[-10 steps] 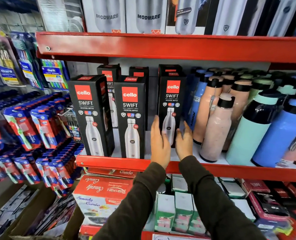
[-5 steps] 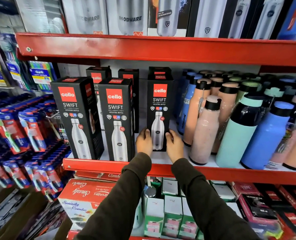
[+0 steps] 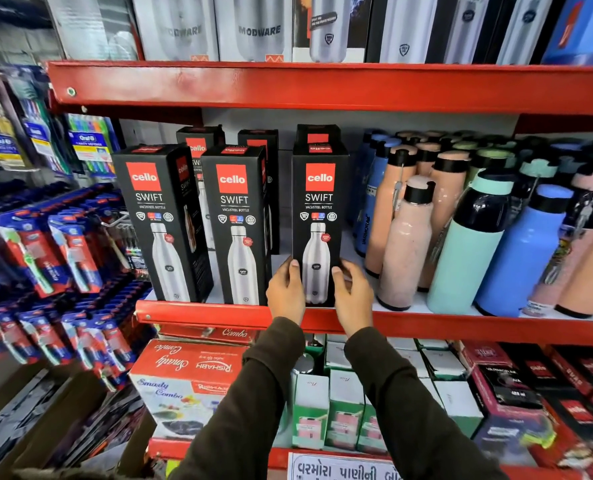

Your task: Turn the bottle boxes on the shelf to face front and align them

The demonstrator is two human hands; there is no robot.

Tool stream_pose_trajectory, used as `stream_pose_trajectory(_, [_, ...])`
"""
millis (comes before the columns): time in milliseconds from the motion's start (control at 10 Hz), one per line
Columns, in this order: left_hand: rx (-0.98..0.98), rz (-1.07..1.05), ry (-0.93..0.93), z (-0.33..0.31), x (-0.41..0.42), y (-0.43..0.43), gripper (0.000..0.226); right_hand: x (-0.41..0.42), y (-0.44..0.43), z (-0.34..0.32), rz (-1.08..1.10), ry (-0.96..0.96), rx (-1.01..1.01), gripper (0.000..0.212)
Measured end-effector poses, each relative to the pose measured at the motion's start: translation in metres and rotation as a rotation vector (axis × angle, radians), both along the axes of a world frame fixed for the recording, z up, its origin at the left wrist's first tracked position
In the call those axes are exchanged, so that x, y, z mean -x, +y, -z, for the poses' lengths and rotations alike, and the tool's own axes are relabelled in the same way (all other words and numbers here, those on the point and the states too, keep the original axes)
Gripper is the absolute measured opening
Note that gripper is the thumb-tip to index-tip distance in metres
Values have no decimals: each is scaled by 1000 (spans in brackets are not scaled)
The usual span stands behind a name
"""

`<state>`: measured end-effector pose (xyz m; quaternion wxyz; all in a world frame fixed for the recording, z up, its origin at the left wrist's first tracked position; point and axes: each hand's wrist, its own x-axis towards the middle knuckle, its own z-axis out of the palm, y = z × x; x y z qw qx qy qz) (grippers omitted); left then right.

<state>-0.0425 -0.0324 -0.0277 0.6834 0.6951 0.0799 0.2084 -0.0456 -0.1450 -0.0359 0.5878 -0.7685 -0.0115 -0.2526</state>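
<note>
Both of my hands hold the same black box. My left hand (image 3: 285,292) presses its left edge and my right hand (image 3: 352,295) presses its right edge, low down, with the fingers curled around the sides. This right box (image 3: 319,216) stands upright at the front of the red shelf (image 3: 218,313), facing me.

Its red square says "cello". Under that I read "SWIFT" and "VACUSTEEL BOTTLE", above a picture of a silver bottle. The middle box (image 3: 235,223) and the left box (image 3: 160,220) say the same words. The left box is turned a little, so I see its side too. More black boxes (image 3: 198,142) stand behind them.

Colored bottles (image 3: 468,237) stand just beside the right box. Up top, grey boxes say "MODWARE" (image 3: 258,29). Toothbrush packs (image 3: 89,143) on the left say "Oral-B". A red carton (image 3: 187,368) below says "Smarty Combo" and "RISHABH".

Half a second ago the right box stood farther back. Now it is up front, near the shelf lip, close to being in line with the other two.
</note>
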Motion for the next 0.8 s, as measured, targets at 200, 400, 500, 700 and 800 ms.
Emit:
stream_pose_trajectory(200, [-35, 19, -19, 1, 18, 3, 35, 20, -1, 2, 4, -9, -12, 30])
stream_pose_trajectory(400, [-62, 53, -17, 2, 28, 5, 41, 31, -2, 0, 4, 17, 1, 33])
stream_pose_trajectory(500, [-79, 68, -3, -1, 32, 6, 42, 35, -2, -3, 0, 33, -1, 34])
stream_pose_trajectory(700, [-88, 74, -5, -7, 39, 6, 40, 39, -3, -8, -15, 63, 52, 33])
stream_pose_trajectory(800, [-69, 70, -55, -4, 45, 1, 46, 40, -7, -16, -34, 93, 45, 38])
